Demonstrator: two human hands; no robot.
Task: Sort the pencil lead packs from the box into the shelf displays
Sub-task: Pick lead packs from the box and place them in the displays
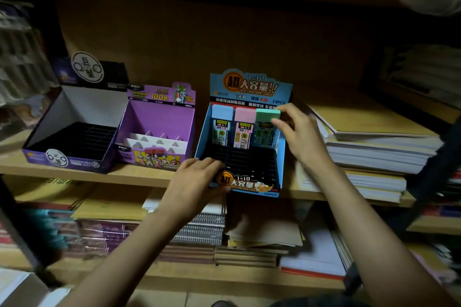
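The wooden shelf (pixel 139 177) carries three open cardboard displays side by side: a dark one with a white inner wall (pixel 74 112), a purple one with folded white dividers (pixel 159 117), and a glossy blue display (pixel 282 154) fitted with a black slotted tray.

The left hand (pixel 197 182) grips the blue display's front left corner, fingers curled over the rim, seemingly to steady it. The right hand (pixel 299 137) pinches the mint cap of a green pack (pixel 265 129), which stands in the back row beside a pink pack (pixel 244 129) and a blue pack (pixel 222 127). All three are slim, hard rectangular cases with matte pastel caps.

The step looks like seating this third pack. Next, it likely needs pressing straight down into its slot, then another fetched from the supply box, which is out of view.
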